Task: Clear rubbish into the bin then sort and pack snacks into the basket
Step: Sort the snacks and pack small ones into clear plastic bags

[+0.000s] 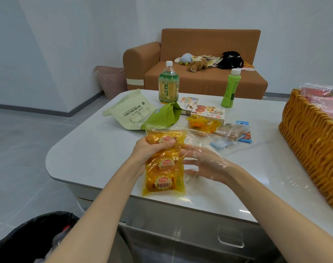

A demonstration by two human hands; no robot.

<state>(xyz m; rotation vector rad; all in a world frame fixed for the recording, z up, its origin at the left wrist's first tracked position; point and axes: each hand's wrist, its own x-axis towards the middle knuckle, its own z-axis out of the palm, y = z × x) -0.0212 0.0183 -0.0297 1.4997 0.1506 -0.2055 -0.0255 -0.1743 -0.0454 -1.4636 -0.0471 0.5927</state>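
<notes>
My left hand (152, 150) grips a strip of yellow bread packets (164, 168) near its top and holds it above the table's near edge. My right hand (205, 164) lies beside the strip, fingers spread, inside or under a clear plastic bag (205, 143) that drapes over it. The wicker basket (312, 145) stands at the right with wrapped snacks inside. The bin with a black liner (34, 238) is at the bottom left, beside the table.
On the white table (97, 147) lie a pale paper bag (131, 112), a green pouch (163, 116), two biscuit boxes (209, 111), more yellow packets (203, 124), small wrapped snacks (232, 133), a large tea bottle (168, 84) and a green bottle (231, 88). A sofa and pink hamper stand behind.
</notes>
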